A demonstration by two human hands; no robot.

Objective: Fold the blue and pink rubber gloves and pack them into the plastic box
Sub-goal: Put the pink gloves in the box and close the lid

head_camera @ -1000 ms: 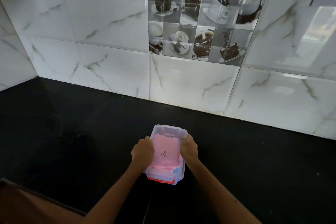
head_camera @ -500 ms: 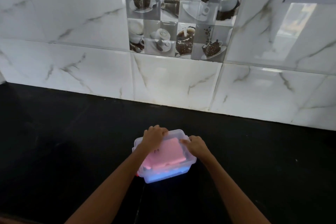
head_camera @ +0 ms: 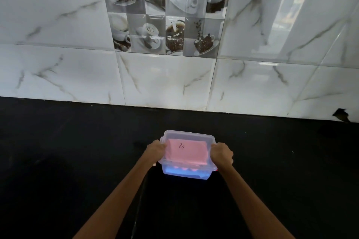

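Clear plastic box (head_camera: 187, 174) with lid on, standing on a black countertop (head_camera: 58, 161), gripped at its short ends by the left hand (head_camera: 155, 151) and right hand (head_camera: 221, 154). Contents seen through the plastic: folded pink glove (head_camera: 186, 153) on top, blue glove (head_camera: 174, 171) beneath. Behind: white marble-pattern wall tiles (head_camera: 165, 79) and a coffee-cup picture tile (head_camera: 165, 17).

Between my hands the clear plastic box (head_camera: 187, 135) shows pink glove (head_camera: 186, 153) over blue glove (head_camera: 182, 172), on black counter (head_camera: 77, 151) below white grey-veined marble tiles (head_camera: 165, 79).

Plastic box (head_camera: 187, 174) on black counter (head_camera: 77, 151)
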